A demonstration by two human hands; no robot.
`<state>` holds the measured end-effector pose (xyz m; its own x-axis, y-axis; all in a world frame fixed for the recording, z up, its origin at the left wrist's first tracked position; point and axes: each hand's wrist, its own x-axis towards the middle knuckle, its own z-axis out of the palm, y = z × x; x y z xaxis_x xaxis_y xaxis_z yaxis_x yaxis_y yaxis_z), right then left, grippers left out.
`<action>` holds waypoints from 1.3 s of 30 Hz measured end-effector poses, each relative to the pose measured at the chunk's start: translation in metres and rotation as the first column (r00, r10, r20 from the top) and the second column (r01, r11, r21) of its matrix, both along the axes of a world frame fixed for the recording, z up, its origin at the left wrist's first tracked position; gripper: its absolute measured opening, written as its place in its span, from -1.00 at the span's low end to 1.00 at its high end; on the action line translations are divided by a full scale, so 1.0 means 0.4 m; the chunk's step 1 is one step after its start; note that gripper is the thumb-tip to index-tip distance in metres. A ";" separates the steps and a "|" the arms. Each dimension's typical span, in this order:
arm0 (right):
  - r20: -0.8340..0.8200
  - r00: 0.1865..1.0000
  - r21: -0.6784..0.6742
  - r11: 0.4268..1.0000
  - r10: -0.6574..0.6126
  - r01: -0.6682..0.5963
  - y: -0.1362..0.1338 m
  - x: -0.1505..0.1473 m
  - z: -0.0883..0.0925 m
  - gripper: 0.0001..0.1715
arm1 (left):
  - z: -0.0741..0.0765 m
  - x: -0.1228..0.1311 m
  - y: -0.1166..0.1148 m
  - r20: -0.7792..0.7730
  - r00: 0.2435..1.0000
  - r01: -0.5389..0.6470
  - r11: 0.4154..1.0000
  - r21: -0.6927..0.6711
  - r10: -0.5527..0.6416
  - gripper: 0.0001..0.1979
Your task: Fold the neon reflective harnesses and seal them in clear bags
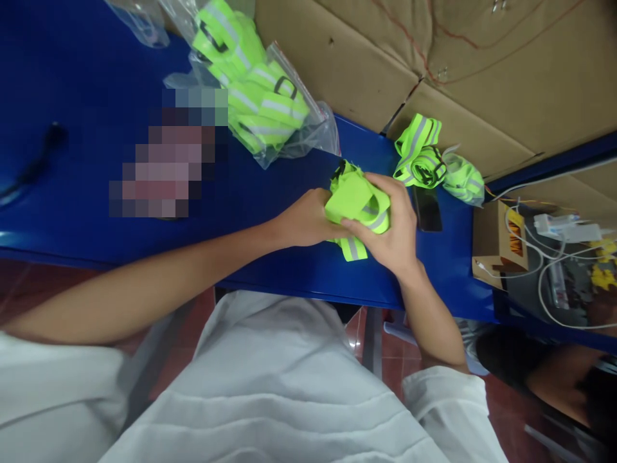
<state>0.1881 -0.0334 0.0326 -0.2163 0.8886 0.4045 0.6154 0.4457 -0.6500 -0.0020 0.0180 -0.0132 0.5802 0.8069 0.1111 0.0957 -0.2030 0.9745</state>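
Between my two hands is a bundled neon yellow-green reflective strap [354,199] with grey stripes, held just above the blue table. My left hand [311,218] grips its left side, and the fingers there are partly hidden behind the webbing. Around the right side wraps my right hand [395,225], its thumb pressed on the front of the folds. One striped end hangs below the hands. At the right, more rolled reflective straps [419,157] with a black buckle lie near the cardboard, touching or close to a dark phone [428,209].
An open clear plastic bag [318,132] with several reflective straps lies at the back left. A smaller bagged bundle [463,179] sits at the right. Cardboard [337,58] walls the far side. A cardboard box [499,238] and white cables stand right; a black cable [38,161] lies left.
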 end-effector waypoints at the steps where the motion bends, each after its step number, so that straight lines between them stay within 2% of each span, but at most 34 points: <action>1: -0.071 0.996 -0.051 0.997 -0.053 0.049 -0.003 -0.003 0.005 -0.30 | 0.004 0.001 -0.003 -0.005 1.000 0.022 0.999 -0.023 -0.022 -0.68; 4: -0.309 0.925 -0.235 0.960 -0.222 0.152 -0.012 -0.011 0.021 -0.48 | 0.025 0.003 -0.012 -0.081 0.995 0.048 0.995 -0.083 -0.054 -0.67; 7: -0.456 0.826 -0.365 0.916 -0.331 0.166 -0.010 -0.017 0.023 -0.55 | 0.054 0.002 -0.011 -0.265 0.963 0.037 0.999 -0.037 -0.045 -0.67; 8: -0.470 0.812 -0.380 0.910 -0.346 0.168 -0.007 -0.019 0.019 -0.56 | 0.061 0.001 -0.009 -0.351 0.936 0.020 1.000 0.014 -0.014 -0.66; 11: -0.463 0.813 -0.357 0.914 -0.353 0.193 0.003 -0.026 0.001 -0.57 | 0.069 -0.002 -0.007 -0.551 0.815 -0.068 0.974 0.217 0.179 -0.58; 13: -0.471 0.815 -0.340 0.922 -0.338 0.186 0.007 -0.032 -0.010 -0.59 | 0.063 -0.003 -0.007 -0.588 0.768 -0.099 0.954 0.284 0.255 -0.52; 18: -0.556 0.769 -0.377 0.920 -0.316 0.106 0.003 -0.045 -0.018 -0.61 | 0.046 -0.011 -0.003 -0.629 0.724 -0.049 0.931 0.362 0.283 -0.36; 20: -0.566 0.758 -0.399 0.912 -0.326 0.094 -0.002 -0.046 -0.014 -0.57 | 0.047 -0.020 -0.004 -0.621 0.728 -0.011 0.909 0.416 0.292 -0.29; 22: -0.578 0.740 -0.423 0.902 -0.344 0.088 -0.002 -0.043 -0.009 -0.49 | 0.055 -0.032 -0.006 -0.576 0.738 -0.029 0.869 0.494 0.353 -0.21; 25: -0.644 0.669 -0.484 0.875 -0.370 0.017 0.008 -0.035 -0.011 -0.41 | 0.076 -0.060 -0.014 -0.442 0.734 -0.134 0.749 0.649 0.515 0.09; 26: -0.672 0.637 -0.517 0.855 -0.376 -0.041 0.013 -0.031 -0.013 -0.41 | 0.086 -0.071 -0.017 -0.385 0.751 -0.129 0.690 0.712 0.537 0.16; 27: -0.696 0.606 -0.557 0.822 -0.385 -0.118 0.017 -0.029 -0.017 -0.43 | 0.097 -0.081 -0.021 -0.320 0.791 -0.089 0.615 0.784 0.522 0.16; 29: -0.727 0.552 -0.631 0.714 -0.408 -0.303 0.020 -0.026 -0.023 -0.47 | 0.122 -0.098 -0.031 -0.225 0.896 0.050 0.418 0.907 0.383 -0.09; 30: -0.739 0.522 -0.653 0.644 -0.426 -0.399 0.020 -0.025 -0.024 -0.50 | 0.135 -0.102 -0.036 -0.239 0.929 0.138 0.334 0.933 0.282 -0.24; 31: -0.750 0.490 -0.659 0.574 -0.445 -0.487 0.018 -0.025 -0.023 -0.50 | 0.149 -0.103 -0.042 -0.294 0.936 0.233 0.286 0.929 0.192 -0.35; 32: -0.759 0.461 -0.651 0.515 -0.460 -0.557 0.015 -0.025 -0.021 -0.50 | 0.162 -0.100 -0.048 -0.377 0.918 0.331 0.281 0.901 0.126 -0.40; 33: -0.765 0.433 -0.638 0.474 -0.476 -0.607 0.012 -0.025 -0.018 -0.50 | 0.174 -0.094 -0.054 -0.466 0.881 0.422 0.313 0.851 0.082 -0.41; 35: -0.769 0.380 -0.615 0.430 -0.515 -0.661 0.008 -0.025 -0.009 -0.53 | 0.195 -0.074 -0.063 -0.575 0.817 0.506 0.423 0.752 0.046 -0.44; 37: -0.769 0.327 -0.596 0.433 -0.549 -0.676 0.007 -0.024 -0.002 -0.63 | 0.211 -0.050 -0.071 -0.582 0.812 0.478 0.514 0.712 0.049 -0.50; 39: -0.778 0.277 -0.576 0.465 -0.564 -0.672 0.006 -0.022 0.000 -0.70 | 0.221 -0.027 -0.078 -0.562 0.823 0.439 0.542 0.716 0.076 -0.54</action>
